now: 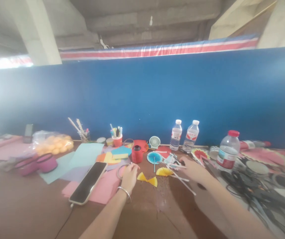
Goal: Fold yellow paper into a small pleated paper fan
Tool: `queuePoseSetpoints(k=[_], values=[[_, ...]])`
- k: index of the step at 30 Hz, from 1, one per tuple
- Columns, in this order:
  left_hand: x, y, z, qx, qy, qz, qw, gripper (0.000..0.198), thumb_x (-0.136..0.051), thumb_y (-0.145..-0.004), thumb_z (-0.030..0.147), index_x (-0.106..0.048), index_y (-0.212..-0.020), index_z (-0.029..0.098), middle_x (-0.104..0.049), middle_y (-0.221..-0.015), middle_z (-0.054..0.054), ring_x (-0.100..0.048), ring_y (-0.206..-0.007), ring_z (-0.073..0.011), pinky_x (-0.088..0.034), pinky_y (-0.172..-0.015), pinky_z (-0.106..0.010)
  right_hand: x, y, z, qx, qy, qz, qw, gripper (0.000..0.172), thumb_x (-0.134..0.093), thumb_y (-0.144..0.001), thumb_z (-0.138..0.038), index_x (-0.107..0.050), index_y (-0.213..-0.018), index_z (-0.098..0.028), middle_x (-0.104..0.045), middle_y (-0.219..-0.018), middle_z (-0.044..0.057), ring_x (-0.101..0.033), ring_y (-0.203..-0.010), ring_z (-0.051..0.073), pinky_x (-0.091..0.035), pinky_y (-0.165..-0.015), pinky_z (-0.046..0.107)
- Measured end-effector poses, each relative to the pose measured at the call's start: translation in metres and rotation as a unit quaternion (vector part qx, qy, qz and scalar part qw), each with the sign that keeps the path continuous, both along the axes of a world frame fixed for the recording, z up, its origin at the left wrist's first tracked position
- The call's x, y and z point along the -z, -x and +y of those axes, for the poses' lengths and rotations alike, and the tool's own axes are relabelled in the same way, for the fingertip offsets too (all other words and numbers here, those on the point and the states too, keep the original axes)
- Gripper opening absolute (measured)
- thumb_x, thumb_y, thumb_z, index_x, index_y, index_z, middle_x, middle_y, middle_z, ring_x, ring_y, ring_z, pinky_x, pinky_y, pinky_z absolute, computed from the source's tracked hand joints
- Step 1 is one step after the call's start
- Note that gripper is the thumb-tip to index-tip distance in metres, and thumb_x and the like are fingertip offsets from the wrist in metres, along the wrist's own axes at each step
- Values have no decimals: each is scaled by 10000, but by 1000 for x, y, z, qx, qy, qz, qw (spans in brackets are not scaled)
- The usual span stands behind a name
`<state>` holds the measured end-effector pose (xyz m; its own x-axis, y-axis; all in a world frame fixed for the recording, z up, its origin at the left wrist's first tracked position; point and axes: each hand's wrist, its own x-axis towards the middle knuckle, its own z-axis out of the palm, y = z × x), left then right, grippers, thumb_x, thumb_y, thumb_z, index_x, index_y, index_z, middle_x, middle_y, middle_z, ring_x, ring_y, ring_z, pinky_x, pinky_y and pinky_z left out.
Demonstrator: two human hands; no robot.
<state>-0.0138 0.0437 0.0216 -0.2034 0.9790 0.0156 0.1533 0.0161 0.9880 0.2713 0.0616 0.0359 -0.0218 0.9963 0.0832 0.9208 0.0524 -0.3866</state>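
Observation:
My left hand, with a silver bangle at the wrist, is closed at the edge of the pink paper. A roll of tape shows at its left side, partly hidden by the hand, which seems to grip it. Further right, my right hand reaches into white paper strips, fingers bent around something small and dark that blur hides. Between the hands lie a yellow pleated paper bow and a yellow folded fan. Behind them is a blue pleated paper rosette on a stick.
A phone lies left on coloured sheets. A red jar, a cup of pens and a small fan stand behind. Water bottles stand at the back; a red-capped bottle and black cables are right.

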Motion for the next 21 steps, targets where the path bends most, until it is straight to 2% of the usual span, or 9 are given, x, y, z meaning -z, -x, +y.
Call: queuePoseSetpoints(k=[3,7,11,15,21], values=[[-3,5,0,-2,-15,54,998,185,-422,-687,299,-522,-591,176,-414,-445,47,-407,-438,-118,-273,-449,-226,-12,5,3,8,25,-25,999,394,-457,-703,-552,-564,-852,-202,-632,-781,48,-572,-652,193,-337,-527,247],[-4,8,0,-7,-30,114,993,210,-387,-707,288,-534,-602,180,-460,-463,32,-454,-490,-140,-298,-487,-238,-22,15,0,-52,21,-103,993,316,-378,-802,-417,-597,-723,-204,-634,-748,42,-582,-675,170,-342,-555,236],[-3,10,1,-11,-39,164,986,222,-374,-716,277,-541,-605,182,-488,-484,22,-474,-522,-148,-309,-503,-241,-26,17,-2,-67,23,-171,983,159,-493,-740,-282,-618,-747,-184,-644,-794,76,-592,-725,202,-347,-575,252],[0,11,3,-8,-45,202,978,230,-359,-729,272,-540,-617,185,-511,-519,16,-485,-546,-151,-322,-518,-243,-39,13,-4,-68,27,-180,981,199,-462,-751,-225,-621,-869,-240,-647,-848,52,-602,-741,187,-345,-551,238],[5,13,6,10,-56,240,969,238,-347,-752,273,-546,-656,184,-535,-588,6,-503,-611,-154,-343,-564,-247,-57,5,-10,-67,22,-226,972,204,-478,-750,-241,-654,-666,-183,-646,-717,84,-606,-695,202,-372,-589,267]])
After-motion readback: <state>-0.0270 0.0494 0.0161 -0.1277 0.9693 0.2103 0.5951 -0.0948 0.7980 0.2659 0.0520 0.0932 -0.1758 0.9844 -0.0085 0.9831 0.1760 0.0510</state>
